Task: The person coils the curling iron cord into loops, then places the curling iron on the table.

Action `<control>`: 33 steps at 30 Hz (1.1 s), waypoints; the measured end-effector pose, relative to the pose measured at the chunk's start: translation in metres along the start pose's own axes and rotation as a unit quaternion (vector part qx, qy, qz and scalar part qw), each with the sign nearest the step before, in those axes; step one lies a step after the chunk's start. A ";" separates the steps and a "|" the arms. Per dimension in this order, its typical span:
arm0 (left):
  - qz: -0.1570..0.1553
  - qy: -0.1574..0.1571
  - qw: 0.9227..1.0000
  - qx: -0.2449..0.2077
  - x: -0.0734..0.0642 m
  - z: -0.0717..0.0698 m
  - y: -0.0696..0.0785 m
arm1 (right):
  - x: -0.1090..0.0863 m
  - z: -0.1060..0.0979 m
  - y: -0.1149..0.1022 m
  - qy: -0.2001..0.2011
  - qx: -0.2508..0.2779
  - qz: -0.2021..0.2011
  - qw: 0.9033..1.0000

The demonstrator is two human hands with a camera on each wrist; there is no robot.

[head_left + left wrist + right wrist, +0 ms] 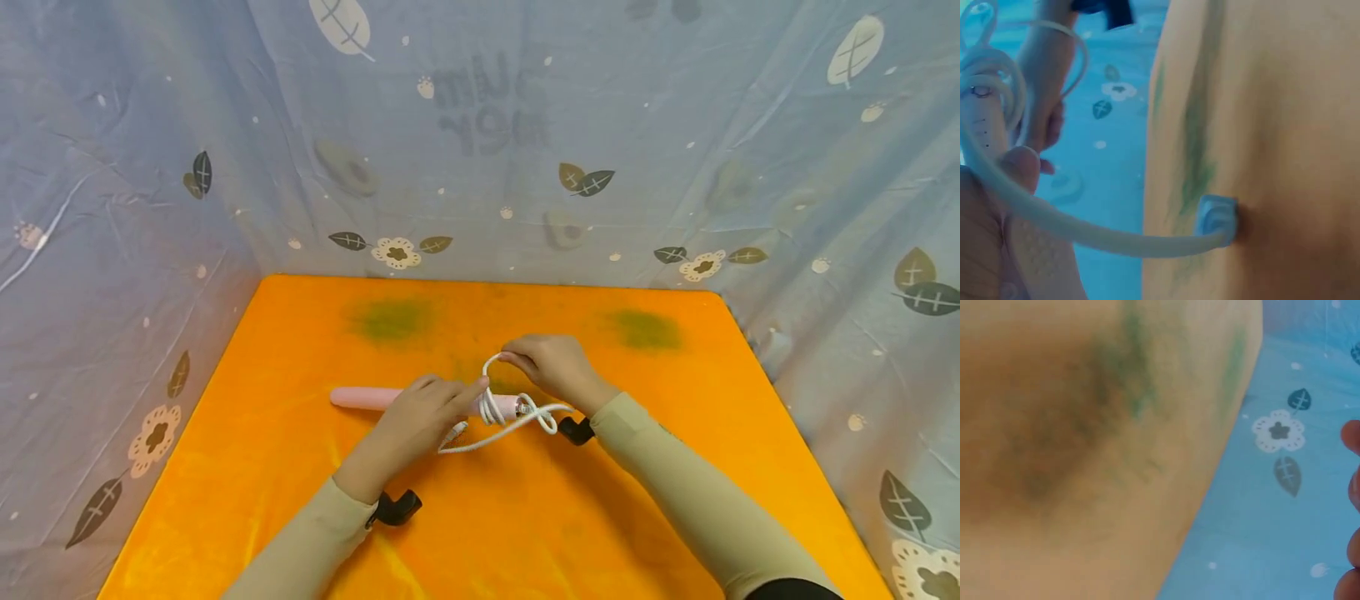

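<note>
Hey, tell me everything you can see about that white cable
The white cable is smooth and rubbery-looking, with a pale plug at its loose end. Several turns wrap around the pink wand near its right end in the head view; looser loops lie by that tip. The right hand pinches one stretch. The loose length curves along the wand's near side. The left hand grips the wand beside the turns.

Around the head view's centre, shows one left hand (418, 415) at seven o'clock, one right hand (555, 364) at four, one pink wand (366, 398) at seven, one white cable (510, 429) at six, two black wrist pieces (397, 507) at seven and five, two green patches (393, 320) at nine and three, four flowers (396, 253) at ten, three, four and eight.
</note>
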State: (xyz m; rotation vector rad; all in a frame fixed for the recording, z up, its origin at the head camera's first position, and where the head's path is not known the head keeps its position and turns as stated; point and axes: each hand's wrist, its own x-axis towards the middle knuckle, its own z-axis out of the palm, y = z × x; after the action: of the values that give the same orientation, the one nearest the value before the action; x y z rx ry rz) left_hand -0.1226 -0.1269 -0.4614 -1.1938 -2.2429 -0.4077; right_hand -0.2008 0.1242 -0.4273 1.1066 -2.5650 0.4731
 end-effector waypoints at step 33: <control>-0.089 0.073 0.993 -0.035 0.011 -0.008 -0.010 | -0.029 -0.027 0.010 -0.029 0.187 0.111 0.976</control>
State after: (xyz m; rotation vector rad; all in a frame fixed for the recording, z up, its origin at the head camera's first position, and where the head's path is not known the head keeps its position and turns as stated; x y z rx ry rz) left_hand -0.1333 -0.1295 -0.4483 -0.9669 -2.2294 -0.6286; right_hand -0.1853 0.1607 -0.4166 0.9555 -2.7348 1.0283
